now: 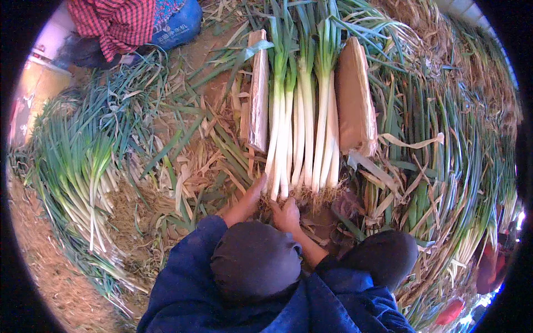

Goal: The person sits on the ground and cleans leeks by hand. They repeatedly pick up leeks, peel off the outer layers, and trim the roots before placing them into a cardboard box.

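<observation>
A row of long green onions (306, 137) lies before me, white shanks and roots towards me, green leaves pointing away. It sits between a left side board (259, 91) and a thicker brown right side board (356, 100). My left hand (248, 202) touches the outer left stalk near its root end, its fingertips partly hidden. Close beside it, my right hand (287, 215) has its fingers closed at the root ends of the left-hand stalks. Bushy roots (320, 197) hang at the near end of the other stalks.
Dry leaves and trimmings (195, 162) litter the ground. A green onion pile (83, 166) lies left; another long pile (441, 137) curves along the right. At upper left is a person in a checked garment (114, 25), near a blue bag (177, 27). My dark-clad knees (256, 260) flank my hands.
</observation>
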Tool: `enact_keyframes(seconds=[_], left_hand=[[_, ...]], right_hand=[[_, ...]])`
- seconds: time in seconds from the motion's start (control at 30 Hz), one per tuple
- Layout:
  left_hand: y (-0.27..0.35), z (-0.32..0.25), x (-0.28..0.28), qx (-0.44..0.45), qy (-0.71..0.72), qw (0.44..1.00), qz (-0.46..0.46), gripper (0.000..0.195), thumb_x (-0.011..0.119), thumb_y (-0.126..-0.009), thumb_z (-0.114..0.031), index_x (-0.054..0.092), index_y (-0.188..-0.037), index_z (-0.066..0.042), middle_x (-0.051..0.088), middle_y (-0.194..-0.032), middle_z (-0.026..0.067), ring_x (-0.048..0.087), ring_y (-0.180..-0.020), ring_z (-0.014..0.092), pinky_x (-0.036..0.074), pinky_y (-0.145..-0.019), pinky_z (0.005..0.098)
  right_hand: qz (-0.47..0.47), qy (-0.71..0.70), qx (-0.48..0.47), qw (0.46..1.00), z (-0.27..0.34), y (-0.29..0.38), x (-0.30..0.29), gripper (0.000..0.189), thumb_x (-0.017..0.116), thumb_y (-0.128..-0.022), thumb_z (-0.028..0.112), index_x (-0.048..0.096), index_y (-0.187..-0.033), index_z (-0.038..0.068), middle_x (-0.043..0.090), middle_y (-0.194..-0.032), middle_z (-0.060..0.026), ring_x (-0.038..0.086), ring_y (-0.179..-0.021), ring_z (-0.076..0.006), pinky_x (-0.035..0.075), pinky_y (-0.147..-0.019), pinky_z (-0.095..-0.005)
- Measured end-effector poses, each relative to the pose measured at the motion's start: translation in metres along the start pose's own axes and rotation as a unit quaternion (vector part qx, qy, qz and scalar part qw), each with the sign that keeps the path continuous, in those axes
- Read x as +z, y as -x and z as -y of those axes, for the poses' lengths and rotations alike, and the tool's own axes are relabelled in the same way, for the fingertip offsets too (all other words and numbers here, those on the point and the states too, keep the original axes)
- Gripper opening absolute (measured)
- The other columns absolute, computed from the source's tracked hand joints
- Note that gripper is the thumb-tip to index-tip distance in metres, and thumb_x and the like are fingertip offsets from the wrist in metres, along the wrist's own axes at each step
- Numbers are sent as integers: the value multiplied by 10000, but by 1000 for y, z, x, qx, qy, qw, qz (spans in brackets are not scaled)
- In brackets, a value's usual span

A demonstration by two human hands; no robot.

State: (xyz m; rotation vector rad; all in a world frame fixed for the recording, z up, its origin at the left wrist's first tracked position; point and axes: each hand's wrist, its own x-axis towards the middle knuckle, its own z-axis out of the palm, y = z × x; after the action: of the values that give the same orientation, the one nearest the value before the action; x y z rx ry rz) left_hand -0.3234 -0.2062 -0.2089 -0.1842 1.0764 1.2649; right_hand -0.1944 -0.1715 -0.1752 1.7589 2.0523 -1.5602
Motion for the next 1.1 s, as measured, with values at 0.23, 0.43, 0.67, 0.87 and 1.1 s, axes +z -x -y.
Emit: enact_keyframes(seconds=[0.23, 0.43, 0.67, 0.87, 1.1], left_hand=[[-2, -9, 18, 6, -54, 998, -12, 602, 344, -957, -510, 435, -1322, -39, 564, -1197, 91, 556, -1029, 184, 435, -902, 314], [-20, -5, 1, 19, -80, 996, -32, 588, 386, -952, -489, 487, -1265, -2, 589, -1143, 119, 571, -993, 200, 442, -881, 314], [-16, -19, 8, 67, -207, 975, -39, 447, 734, -757, -217, 593, -1096, 38, 640, -990, 87, 598, -844, 158, 473, -754, 297], [-18, -23, 18, 95, -291, 946, -102, 381, 724, -755, -227, 626, -1016, 33, 657, -888, 84, 620, -746, 154, 494, -640, 298], [-27, -15, 13, 131, -333, 927, -110, 364, 748, -732, -227, 641, -980, 17, 657, -857, 77, 606, -724, 149, 483, -641, 295]], right_hand=[[-5, -144, 47, 988, 0, -10, 25, 504, 637, -810, 277, 404, -1046, -103, 583, -950, -316, 586, -906, -438, 461, -769, -452], [-3, -165, 33, 986, 5, -16, 28, 405, 619, -817, 223, 455, -993, -103, 582, -938, -305, 593, -906, -409, 460, -764, -441], [-17, -147, -23, 989, 17, -18, 19, 366, 605, -823, 209, 473, -960, -103, 576, -927, -317, 578, -903, -450, 455, -758, -466], [91, -52, -15, 994, 9, -34, 7, 447, 583, -836, 304, 497, -1010, -99, 579, -949, -329, 564, -908, -476, 447, -770, -494], [96, 129, 20, 987, 19, -11, -18, 570, 550, -845, 410, 410, -1183, -27, 626, -999, -248, 611, -938, -407, 480, -796, -482]])
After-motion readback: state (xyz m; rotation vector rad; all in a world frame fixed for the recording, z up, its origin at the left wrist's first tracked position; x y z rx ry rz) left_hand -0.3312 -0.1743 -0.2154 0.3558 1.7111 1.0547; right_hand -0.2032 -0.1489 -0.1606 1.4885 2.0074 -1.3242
